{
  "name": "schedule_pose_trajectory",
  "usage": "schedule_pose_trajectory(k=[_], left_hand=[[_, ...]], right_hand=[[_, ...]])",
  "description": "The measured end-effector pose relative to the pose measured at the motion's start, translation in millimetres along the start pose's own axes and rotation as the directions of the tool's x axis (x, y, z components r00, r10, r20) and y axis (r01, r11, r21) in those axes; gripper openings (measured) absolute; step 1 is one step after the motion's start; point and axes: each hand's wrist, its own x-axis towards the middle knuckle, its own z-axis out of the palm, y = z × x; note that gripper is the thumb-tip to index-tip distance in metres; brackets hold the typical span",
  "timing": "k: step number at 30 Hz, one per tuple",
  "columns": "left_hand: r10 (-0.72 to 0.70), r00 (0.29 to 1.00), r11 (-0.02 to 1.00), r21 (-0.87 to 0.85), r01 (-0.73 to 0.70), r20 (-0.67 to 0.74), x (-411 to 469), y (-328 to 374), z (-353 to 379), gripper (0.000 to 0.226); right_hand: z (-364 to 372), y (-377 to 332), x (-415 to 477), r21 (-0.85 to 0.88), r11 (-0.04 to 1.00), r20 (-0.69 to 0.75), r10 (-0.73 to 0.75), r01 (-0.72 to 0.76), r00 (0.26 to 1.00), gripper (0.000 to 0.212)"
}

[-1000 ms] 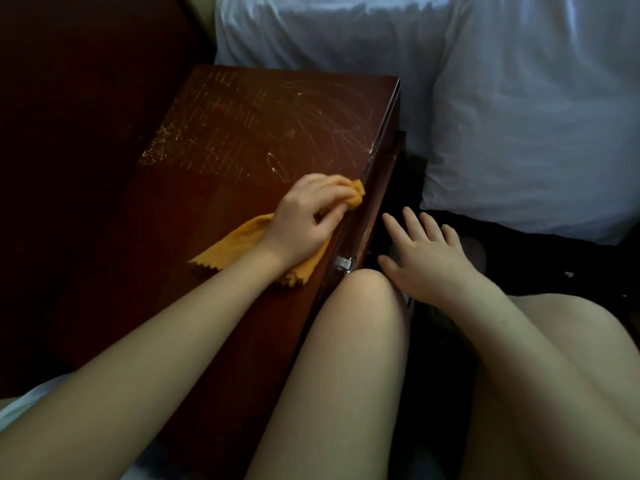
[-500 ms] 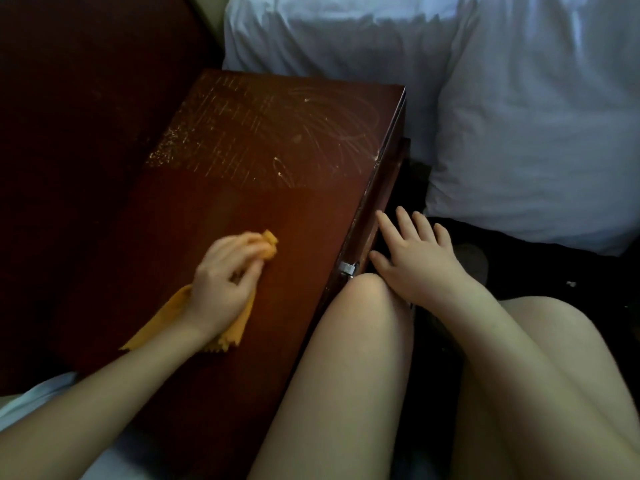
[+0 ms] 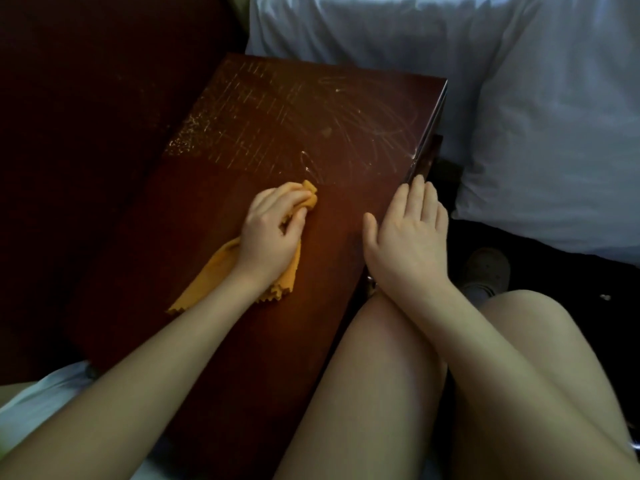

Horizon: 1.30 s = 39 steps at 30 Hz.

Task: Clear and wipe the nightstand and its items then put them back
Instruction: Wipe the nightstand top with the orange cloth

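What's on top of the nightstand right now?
On the nightstand lies an orange cloth, bunched under the left hand that grips it. The right hand rests flat at the top's right edge. Pale scratches mark the far half. The hands hide the top beneath them.

No readable writing anywhere, only scratches (image 3: 346, 126) on the nightstand (image 3: 194, 237).

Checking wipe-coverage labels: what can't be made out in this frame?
Head view:
- Middle of the orange zigzag-edged cloth: under the left hand gripping it.
- Front of the dark red wooden nightstand: seen edge-on, partly behind the right hand and a knee.
- Its near edge: under the left forearm.
- Space left of it: too dark.
- Cleared items: not in frame.
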Motion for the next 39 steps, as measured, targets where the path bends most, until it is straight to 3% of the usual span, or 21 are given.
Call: schedule_pose_trajectory(k=[3,6,8,13,18,20,23,25,35,39], left_hand=[[-0.017,0.999,0.999,0.032,0.018,-0.037,-2.7,-7.8,-2.8,0.021],[-0.214,0.967,0.975,0.027,0.219,-0.140,6.9,-12.9,-3.0,0.021],[-0.272,0.947,0.960,0.017,0.279,-0.173,16.1,-12.0,0.0,0.026],[-0.083,0.994,0.996,0.020,0.085,-0.071,23.6,-1.5,4.8,0.028],[0.056,0.998,0.998,-0.020,-0.056,0.013,-0.6,-9.9,-4.2,0.023],[0.027,1.000,1.000,0.001,-0.027,-0.015,-8.8,-17.3,-9.8,0.023],[-0.157,0.983,0.987,0.007,0.158,-0.093,2.1,-21.5,-11.7,0.024],[-0.205,0.972,0.978,-0.003,0.206,-0.113,16.0,-16.9,-6.3,0.025],[0.066,0.997,0.997,-0.041,-0.065,0.036,15.7,1.9,3.8,0.024],[-0.039,0.998,0.999,-0.022,0.038,-0.048,4.2,-13.7,-2.9,0.023]], right_hand=[[5.5,-14.1,-0.2,-0.020,0.999,-0.046,-0.032,0.032,0.998,0.069],[10.3,-19.1,-0.6,-0.046,0.996,-0.039,-0.076,0.074,0.996,0.070],[12.7,-20.0,-0.2,-0.055,0.993,-0.029,-0.109,0.108,0.994,0.069],[12.6,-24.2,-1.7,-0.071,0.987,-0.034,-0.148,0.145,0.988,0.066],[15.4,-22.1,-0.7,-0.079,0.984,-0.018,-0.162,0.161,0.987,0.064],[16.1,-21.1,0.1,-0.073,0.983,-0.002,-0.170,0.169,0.985,0.064],[18.9,-19.6,-0.4,-0.077,0.975,0.046,-0.206,0.209,0.977,0.069],[19.8,-18.9,-1.0,-0.075,0.970,0.053,-0.226,0.229,0.973,0.072],[19.9,-14.8,-6.1,-0.063,0.966,0.012,-0.249,0.249,0.969,0.072],[20.2,-16.0,-3.5,-0.018,0.994,-0.045,-0.111,0.110,0.993,0.068]])
